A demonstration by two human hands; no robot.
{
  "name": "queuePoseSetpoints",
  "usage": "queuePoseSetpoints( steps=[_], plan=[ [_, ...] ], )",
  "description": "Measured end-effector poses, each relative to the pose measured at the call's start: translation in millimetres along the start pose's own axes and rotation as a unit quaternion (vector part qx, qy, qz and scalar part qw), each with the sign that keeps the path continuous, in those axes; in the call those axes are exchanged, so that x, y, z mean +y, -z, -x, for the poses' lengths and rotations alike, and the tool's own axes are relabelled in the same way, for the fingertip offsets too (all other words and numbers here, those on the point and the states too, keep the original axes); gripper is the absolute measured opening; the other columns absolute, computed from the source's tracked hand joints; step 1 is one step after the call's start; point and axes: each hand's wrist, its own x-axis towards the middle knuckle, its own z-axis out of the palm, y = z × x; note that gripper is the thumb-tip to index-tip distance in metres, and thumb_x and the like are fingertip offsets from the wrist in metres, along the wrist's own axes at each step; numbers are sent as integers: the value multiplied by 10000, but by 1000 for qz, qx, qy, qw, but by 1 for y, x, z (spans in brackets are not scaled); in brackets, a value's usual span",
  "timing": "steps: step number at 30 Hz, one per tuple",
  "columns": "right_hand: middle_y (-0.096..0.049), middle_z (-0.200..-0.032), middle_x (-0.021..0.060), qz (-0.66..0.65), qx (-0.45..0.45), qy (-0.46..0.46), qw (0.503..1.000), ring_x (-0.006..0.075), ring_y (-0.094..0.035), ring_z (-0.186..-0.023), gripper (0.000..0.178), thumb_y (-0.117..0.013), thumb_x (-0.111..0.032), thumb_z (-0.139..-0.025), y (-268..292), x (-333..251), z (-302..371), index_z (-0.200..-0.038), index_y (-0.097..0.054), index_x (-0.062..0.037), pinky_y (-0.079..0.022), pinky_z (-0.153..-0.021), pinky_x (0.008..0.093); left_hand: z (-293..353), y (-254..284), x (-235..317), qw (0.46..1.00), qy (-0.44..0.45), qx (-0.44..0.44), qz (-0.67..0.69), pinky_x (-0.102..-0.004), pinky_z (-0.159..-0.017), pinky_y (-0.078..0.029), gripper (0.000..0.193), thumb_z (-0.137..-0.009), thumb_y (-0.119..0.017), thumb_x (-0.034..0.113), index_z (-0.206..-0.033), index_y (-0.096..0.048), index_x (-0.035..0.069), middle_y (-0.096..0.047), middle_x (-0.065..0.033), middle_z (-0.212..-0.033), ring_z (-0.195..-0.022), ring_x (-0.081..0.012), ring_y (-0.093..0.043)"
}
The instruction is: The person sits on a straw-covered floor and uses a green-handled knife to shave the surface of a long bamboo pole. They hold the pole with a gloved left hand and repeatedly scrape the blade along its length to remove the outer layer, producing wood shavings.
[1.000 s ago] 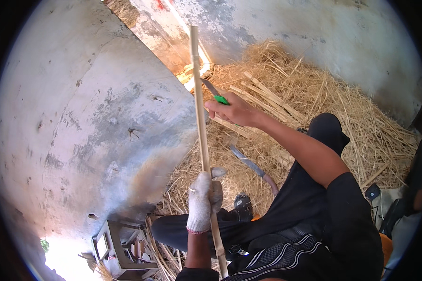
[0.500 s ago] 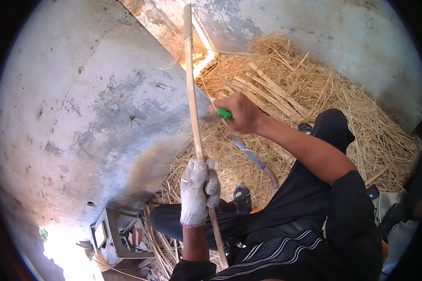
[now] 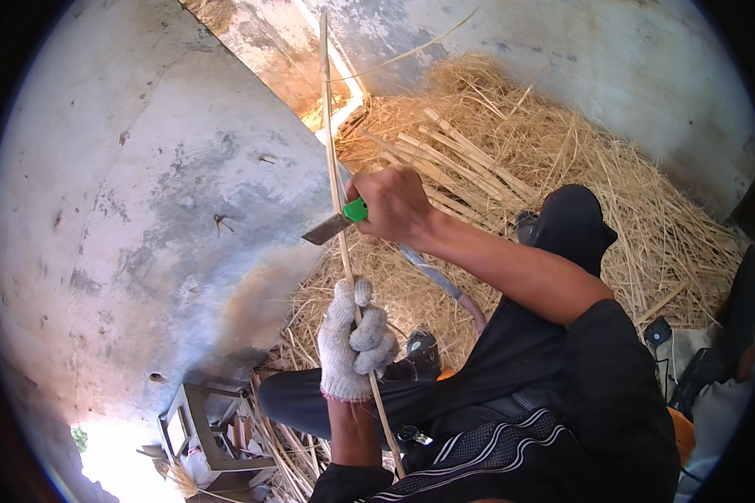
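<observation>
A long thin bamboo stick (image 3: 330,142) runs from the top of the view down to my lap. My left hand (image 3: 352,337), in a white knitted glove, grips it low down. My right hand (image 3: 394,204), bare, holds a knife with a green handle (image 3: 355,210); its flat metal blade (image 3: 327,229) lies across the stick just above my gloved hand. I sit with dark trousers and one bent knee (image 3: 572,220) over a heap of straw.
A pile of straw and split bamboo strips (image 3: 512,151) covers the ground ahead. A grey concrete wall (image 3: 143,210) curves on the left. A small wooden stool (image 3: 201,419) stands at lower left. A curved metal tool (image 3: 432,272) lies on the straw.
My right hand has drawn the knife down the stick toward my gloved left hand, and the blade now points left across the stick. The left hand keeps its grip.
</observation>
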Motion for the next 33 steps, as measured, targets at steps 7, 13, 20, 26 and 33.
queuePoseSetpoints(
  steps=[7,13,20,26,33],
  plan=[
    [-662,-595,130,39,-14,-27,999,223,-651,-491,61,-714,-94,-663,-5,12,-4,-680,-673,-53,-476,-444,337,-3,-2,-2,999,-17,42,-5,-205,-253,-189,291,-1054,-363,364,-947,-479,120,-281,71,-469,-281,-44,-220],
    [-576,-476,92,101,-48,-132,985,197,-559,-407,135,-675,-138,-736,-6,27,-23,-625,-653,-65,-424,-408,349,-5,-3,-7,997,-34,59,-27,-212,-249,-176,280,-1054,-372,353,-944,-476,116,-277,72,-472,-281,-42,-200],
    [-482,-433,13,126,-5,-197,972,129,-404,-355,297,-631,-152,-812,7,82,-55,-539,-548,-68,-287,-332,330,-13,-11,-23,990,-9,94,-106,-222,-266,-174,314,-1040,-389,403,-899,-473,136,-284,63,-464,-295,-50,-203],
    [-488,-522,20,73,-18,-320,944,158,-405,-420,285,-614,-232,-859,21,96,-71,-632,-535,-79,-341,-395,344,-7,-23,-30,987,12,97,-130,-223,-278,-177,298,-1022,-439,401,-906,-477,128,-313,52,-483,-311,-56,-232],
    [-284,-484,-76,-385,-232,-397,800,88,-225,-408,384,-501,-211,-942,20,99,-49,-589,-354,-175,-231,-404,278,-16,-1,-15,956,-12,149,-253,-218,-302,-203,251,-1012,-488,344,-962,-512,99,-339,49,-502,-341,-54,-285]
  ],
)
